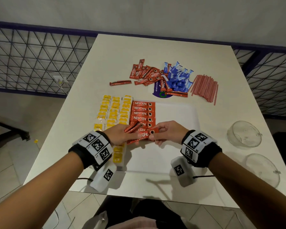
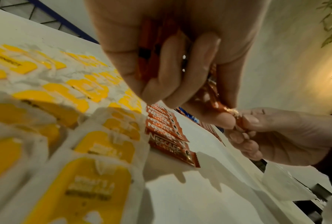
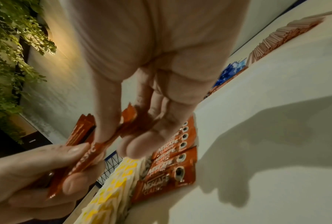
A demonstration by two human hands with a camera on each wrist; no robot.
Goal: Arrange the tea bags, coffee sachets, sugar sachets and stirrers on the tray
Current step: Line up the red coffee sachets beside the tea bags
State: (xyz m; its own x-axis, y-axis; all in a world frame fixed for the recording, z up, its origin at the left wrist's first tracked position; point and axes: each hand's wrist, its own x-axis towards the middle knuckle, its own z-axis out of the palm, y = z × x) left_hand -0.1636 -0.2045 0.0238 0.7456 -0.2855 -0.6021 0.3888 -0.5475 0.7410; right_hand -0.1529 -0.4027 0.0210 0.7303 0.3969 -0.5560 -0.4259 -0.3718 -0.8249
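Head view: both hands over the near-left part of the white tray (image 1: 175, 113), sharing one red coffee sachet (image 1: 143, 136) held just above the tray. Left hand (image 1: 120, 135) curled round a small bundle of spare coffee sachets (image 1: 132, 127) in the palm, thumb and fingertips also pinching the left end of the shared sachet. Right hand (image 1: 168, 132) pinching the sachet's right end, thumb on top, curled fingers beneath. On the tray, a column of laid coffee sachets (image 1: 142, 114) printed face up, directly beyond the held one; to its left, rows of yellow tea bags (image 1: 113, 111), overlapping, along the tray's left side. Farther back on the table (image 1: 122, 50), a loose heap of coffee sachets (image 1: 146, 74), then blue sugar sachets (image 1: 178, 78), then a fan of red stirrers (image 1: 205, 87), all off the tray. Two clear glass bowls (image 1: 244, 133) at the table's right edge. Left wrist view: bundle (image 2: 151, 51) clamped between palm and bent fingers (image 2: 180, 68), crinkled sachet end caught between both hands' fingertips. Right wrist view: thumb (image 3: 107, 109) pressing the sachet (image 3: 92, 153) from above, laid sachets directly below.
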